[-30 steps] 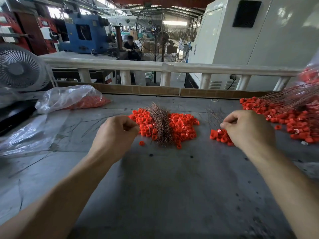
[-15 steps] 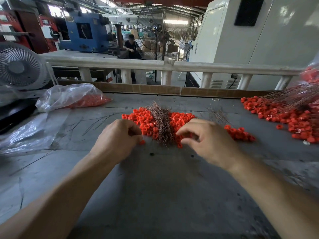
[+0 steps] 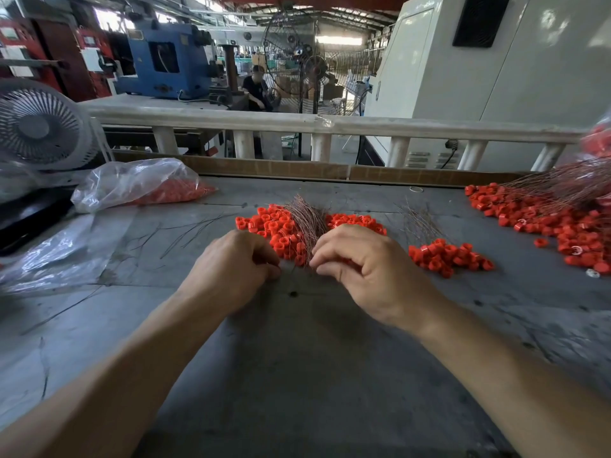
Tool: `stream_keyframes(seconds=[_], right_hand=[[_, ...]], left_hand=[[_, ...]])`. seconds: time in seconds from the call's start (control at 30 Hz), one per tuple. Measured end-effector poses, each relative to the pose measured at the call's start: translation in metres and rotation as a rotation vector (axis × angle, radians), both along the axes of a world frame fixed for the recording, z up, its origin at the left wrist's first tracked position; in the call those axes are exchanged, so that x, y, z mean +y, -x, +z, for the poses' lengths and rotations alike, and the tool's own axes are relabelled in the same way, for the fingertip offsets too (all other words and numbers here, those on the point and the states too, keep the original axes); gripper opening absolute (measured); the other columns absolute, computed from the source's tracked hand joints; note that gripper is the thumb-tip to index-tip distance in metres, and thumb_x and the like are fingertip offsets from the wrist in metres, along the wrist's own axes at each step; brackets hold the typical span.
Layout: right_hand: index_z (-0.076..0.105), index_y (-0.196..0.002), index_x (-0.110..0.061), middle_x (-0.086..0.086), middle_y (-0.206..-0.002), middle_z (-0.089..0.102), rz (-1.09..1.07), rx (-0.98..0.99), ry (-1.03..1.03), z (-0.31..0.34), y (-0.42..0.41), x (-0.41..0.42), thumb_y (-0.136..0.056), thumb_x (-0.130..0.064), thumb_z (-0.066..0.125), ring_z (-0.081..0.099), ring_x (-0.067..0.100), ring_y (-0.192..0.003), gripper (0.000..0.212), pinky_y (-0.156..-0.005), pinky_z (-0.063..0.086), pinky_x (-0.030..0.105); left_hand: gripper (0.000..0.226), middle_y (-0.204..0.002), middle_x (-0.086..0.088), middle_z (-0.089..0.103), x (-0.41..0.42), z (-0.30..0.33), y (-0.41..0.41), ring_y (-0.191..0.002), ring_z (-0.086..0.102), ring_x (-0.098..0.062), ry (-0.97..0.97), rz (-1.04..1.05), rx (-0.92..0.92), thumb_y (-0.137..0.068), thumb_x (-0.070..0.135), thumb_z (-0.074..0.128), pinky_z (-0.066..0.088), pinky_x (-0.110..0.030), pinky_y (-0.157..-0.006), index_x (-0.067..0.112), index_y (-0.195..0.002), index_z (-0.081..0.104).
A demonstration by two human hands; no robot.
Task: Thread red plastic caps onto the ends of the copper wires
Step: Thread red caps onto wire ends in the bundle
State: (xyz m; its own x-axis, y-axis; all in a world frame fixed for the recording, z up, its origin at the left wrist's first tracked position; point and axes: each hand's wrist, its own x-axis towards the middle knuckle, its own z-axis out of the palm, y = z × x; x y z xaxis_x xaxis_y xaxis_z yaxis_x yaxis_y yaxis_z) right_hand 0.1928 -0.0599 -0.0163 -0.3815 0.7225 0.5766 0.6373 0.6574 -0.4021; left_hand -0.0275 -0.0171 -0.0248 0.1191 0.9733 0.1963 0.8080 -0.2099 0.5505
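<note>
Red ring-shaped caps [image 3: 281, 231] heaped round thin copper wires [image 3: 305, 214], left hand [image 3: 231, 269] grip and right hand [image 3: 367, 269] grip curled, contents unclear

The left hand [image 3: 231, 269] curls its fingertips under, so whether they pinch anything cannot be told, and the right hand [image 3: 367, 269] covers the near end of the copper wire bundle [image 3: 305, 218]. At three o'clock the big heap of red caps [image 3: 542, 223] runs off the edge, its upper part blurred.

Near table [image 3: 297, 375] lying open to you; caps [image 3: 274, 226], wires [image 3: 305, 216] crowding ahead; bag [image 3: 132, 183] blocking far left.
</note>
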Motion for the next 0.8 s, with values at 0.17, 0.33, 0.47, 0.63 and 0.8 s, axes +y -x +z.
stream_keyframes(seconds=[0.17,0.33,0.47,0.63,0.8], right_hand=[[0.074,-0.094,-0.017,-0.01,-0.105,0.075,0.033,0.257,0.12,0.007,-0.005,-0.004,-0.093,-0.006,0.071,0.069,-0.001,-0.094,0.012,-0.08,0.052,0.016],[0.08,-0.093,-0.016,-0.006,-0.09,0.072,-0.05,0.159,0.095,0.003,-0.006,-0.002,-0.089,-0.009,0.077,0.066,0.008,-0.089,0.008,-0.083,0.05,0.023],[0.08,-0.093,-0.019,-0.007,-0.087,0.07,-0.096,0.188,0.096,0.002,-0.004,0.0,-0.088,-0.012,0.078,0.064,0.008,-0.086,0.008,-0.078,0.049,0.021],[0.079,-0.092,-0.02,-0.008,-0.088,0.07,-0.044,0.165,0.141,0.002,-0.002,-0.003,-0.087,-0.01,0.078,0.066,0.01,-0.087,0.01,-0.079,0.052,0.025],[0.076,-0.087,-0.015,-0.008,-0.1,0.073,0.022,0.187,0.155,0.004,-0.003,-0.007,-0.087,-0.002,0.076,0.067,0.005,-0.1,0.013,-0.09,0.049,0.017]], left_hand=[[0.021,-0.085,0.018,0.068,0.0,0.0,-0.001,-0.079,0.059,-0.001,-0.024,-0.002,-0.01,-0.083,0.035,0.081,0.043,-0.026,-0.065,0.044,-0.072,0.066],[0.009,-0.071,0.023,0.065,-0.004,0.004,-0.009,-0.071,0.059,0.005,-0.166,-0.071,-0.14,-0.083,0.034,0.08,0.036,-0.011,-0.057,0.038,-0.081,0.073],[0.031,-0.085,0.018,0.065,-0.015,0.009,-0.018,-0.074,0.057,-0.003,-0.198,-0.314,-0.141,-0.077,0.038,0.084,0.042,-0.013,-0.061,0.041,-0.104,0.07],[0.032,-0.069,0.016,0.055,-0.015,0.003,-0.033,-0.069,0.052,0.005,-0.241,-0.406,-0.054,-0.079,0.022,0.083,0.037,-0.012,-0.06,0.038,-0.072,0.056],[0.021,-0.068,0.016,0.054,-0.009,-0.001,-0.039,-0.065,0.051,0.003,-0.322,-0.355,-0.041,-0.08,0.025,0.075,0.041,-0.024,-0.058,0.031,-0.073,0.057]])
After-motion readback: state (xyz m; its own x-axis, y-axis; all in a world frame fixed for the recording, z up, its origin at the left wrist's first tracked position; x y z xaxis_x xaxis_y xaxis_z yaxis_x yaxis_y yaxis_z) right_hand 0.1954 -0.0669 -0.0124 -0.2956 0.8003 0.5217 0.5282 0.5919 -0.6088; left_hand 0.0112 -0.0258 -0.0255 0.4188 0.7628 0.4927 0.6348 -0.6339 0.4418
